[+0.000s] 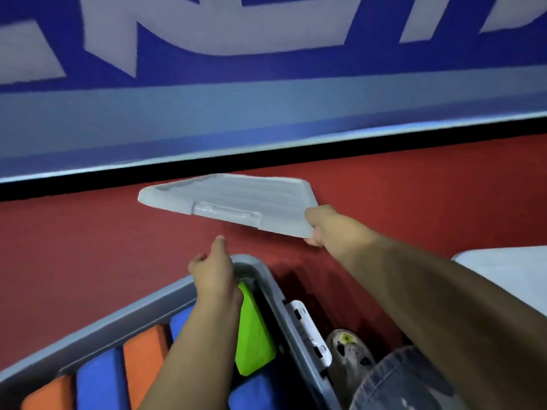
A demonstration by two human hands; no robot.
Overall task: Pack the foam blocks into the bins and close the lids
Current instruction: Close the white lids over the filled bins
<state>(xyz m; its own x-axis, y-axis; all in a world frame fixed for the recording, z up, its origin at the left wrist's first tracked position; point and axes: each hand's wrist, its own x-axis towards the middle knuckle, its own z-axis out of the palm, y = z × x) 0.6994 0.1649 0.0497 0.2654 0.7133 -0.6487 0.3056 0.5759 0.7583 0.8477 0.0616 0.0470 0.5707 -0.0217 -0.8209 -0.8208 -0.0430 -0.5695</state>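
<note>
A: Over the red floor (88, 261), right hand (321, 224) pinches the grey lid (231, 199) by its near corner, held up clear of the bin (260, 279)

B: yep, left hand (214, 272) loose-fingered over the bin's far rim, likely steadying it; foam blocks (254, 329) already packed inside

Both bare arms reach forward. The right hand (318, 224) is stretched far out, fingers curled in a grip (thumb on top). The left hand (214, 272) is nearer, index finger extended.

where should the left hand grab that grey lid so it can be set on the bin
Judging by its pose, the lid is best taken at its free left corner, from below left: the right hand grips the right corner, and the left hand sits nearest that side.
</note>
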